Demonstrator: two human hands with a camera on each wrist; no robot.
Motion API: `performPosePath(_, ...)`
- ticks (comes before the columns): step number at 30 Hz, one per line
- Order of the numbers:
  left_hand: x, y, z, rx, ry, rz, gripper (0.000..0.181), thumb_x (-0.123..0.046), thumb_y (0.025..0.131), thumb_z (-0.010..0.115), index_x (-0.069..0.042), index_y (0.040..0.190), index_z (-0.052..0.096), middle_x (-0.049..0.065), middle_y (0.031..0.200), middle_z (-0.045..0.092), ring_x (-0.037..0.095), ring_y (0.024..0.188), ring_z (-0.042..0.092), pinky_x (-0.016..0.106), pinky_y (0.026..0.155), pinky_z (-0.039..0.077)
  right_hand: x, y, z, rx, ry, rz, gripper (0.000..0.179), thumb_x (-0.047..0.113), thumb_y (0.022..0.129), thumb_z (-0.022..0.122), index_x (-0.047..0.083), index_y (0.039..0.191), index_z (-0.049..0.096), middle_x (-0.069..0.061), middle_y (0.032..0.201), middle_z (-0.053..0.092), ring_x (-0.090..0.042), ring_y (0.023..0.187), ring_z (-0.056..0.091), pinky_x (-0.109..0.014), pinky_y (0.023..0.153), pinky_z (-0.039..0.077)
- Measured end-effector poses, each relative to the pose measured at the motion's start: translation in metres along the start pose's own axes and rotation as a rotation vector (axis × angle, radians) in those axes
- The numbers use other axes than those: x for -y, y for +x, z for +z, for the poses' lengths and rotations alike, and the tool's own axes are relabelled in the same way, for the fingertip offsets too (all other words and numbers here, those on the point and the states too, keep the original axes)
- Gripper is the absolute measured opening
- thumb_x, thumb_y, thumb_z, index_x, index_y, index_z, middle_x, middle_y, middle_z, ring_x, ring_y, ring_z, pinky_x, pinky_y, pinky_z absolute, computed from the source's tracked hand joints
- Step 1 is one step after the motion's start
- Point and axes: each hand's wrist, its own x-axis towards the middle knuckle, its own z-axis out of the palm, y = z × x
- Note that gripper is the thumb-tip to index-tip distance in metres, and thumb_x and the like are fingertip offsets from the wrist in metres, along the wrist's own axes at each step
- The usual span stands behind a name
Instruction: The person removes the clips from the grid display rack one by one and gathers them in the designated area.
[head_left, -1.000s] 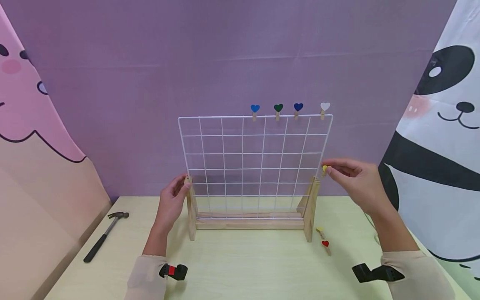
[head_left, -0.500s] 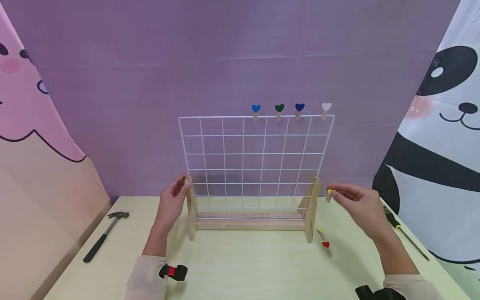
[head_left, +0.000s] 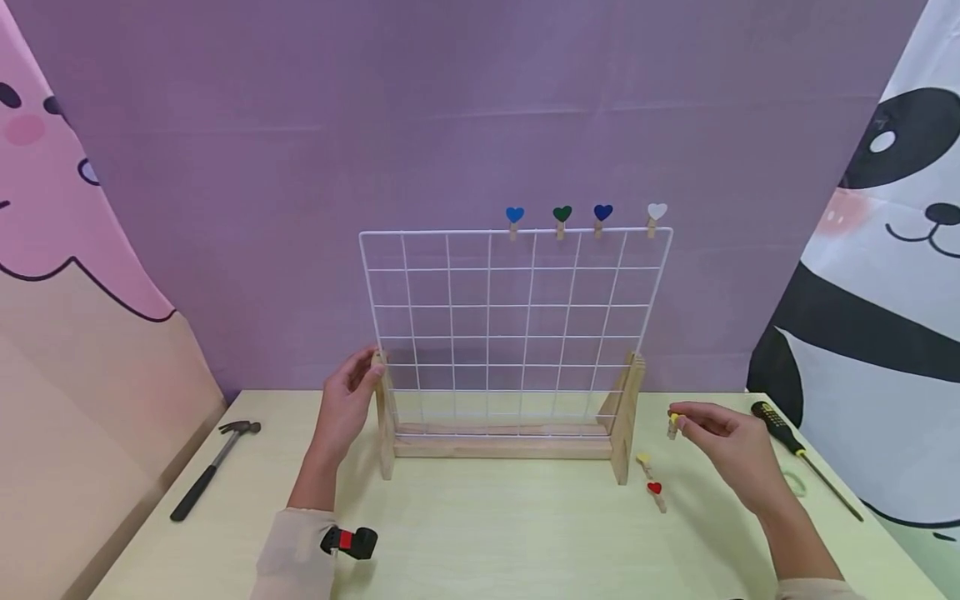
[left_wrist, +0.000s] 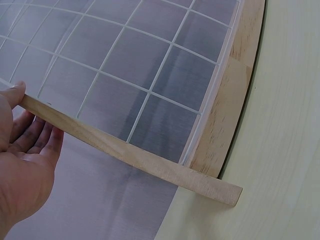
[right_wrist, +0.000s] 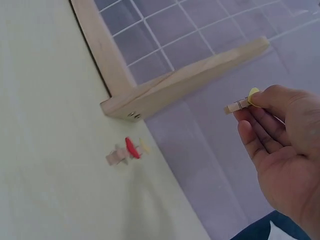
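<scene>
Purple cloth [head_left: 300, 167] hung behind a pale table [head_left: 480, 542], where a white wire grid [head_left: 488, 306] stood in a wooden stand [head_left: 502, 448]. With the grid as clock centre, the right hand [head_left: 735, 454] had dropped from three o'clock to four, pinching a yellow-heart clip [head_left: 672, 426]. That carried it away from the wire, leaving it unattached while four heart clips [head_left: 562, 214] sat along the top, twelve to two. Unmoved at eight, the left hand [head_left: 347, 400] gripped the stand's left post [head_left: 387, 437]. A red-heart clip [head_left: 655, 488] and another yellow one [head_left: 643, 460] lay between four and five.
</scene>
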Motion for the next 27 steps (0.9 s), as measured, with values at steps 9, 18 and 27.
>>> performPosePath(9, 0.0, 0.0, 0.001, 0.009, 0.018, -0.005, 0.047, -0.029, 0.106, 0.059, -0.014, 0.15, 0.052, 0.009, 0.148, 0.059, 0.021, 0.137, 0.055, 0.012, 0.105, 0.047, -0.023, -0.005, 0.003, 0.064, 0.041, 0.054, 0.038, 0.025, 0.1, 0.07, -0.002, 0.128, 0.069, 0.021, 0.106, 0.075, 0.003, 0.097, 0.07, -0.008, 0.081, 0.055)
performPosePath(18, -0.002, -0.001, 0.003, 0.015, 0.009, 0.013, 0.049, -0.031, 0.106, 0.059, -0.013, 0.151, 0.051, 0.011, 0.149, 0.057, 0.023, 0.138, 0.053, 0.002, 0.096, 0.045, -0.043, -0.006, 0.006, 0.112, 0.032, 0.081, 0.039, 0.021, 0.099, 0.071, -0.005, 0.129, 0.068, 0.013, 0.108, 0.078, 0.002, 0.095, 0.071, -0.013, 0.08, 0.057)
performPosePath(27, -0.001, -0.002, -0.001, 0.009, -0.003, -0.001, 0.048, -0.028, 0.106, 0.06, -0.013, 0.15, 0.051, 0.01, 0.149, 0.057, 0.022, 0.139, 0.053, 0.002, 0.096, 0.045, -0.056, -0.004, 0.017, 0.129, -0.02, 0.06, 0.031, 0.011, 0.095, 0.074, -0.004, 0.123, 0.072, -0.003, 0.11, 0.079, 0.015, 0.097, 0.062, -0.009, 0.079, 0.053)
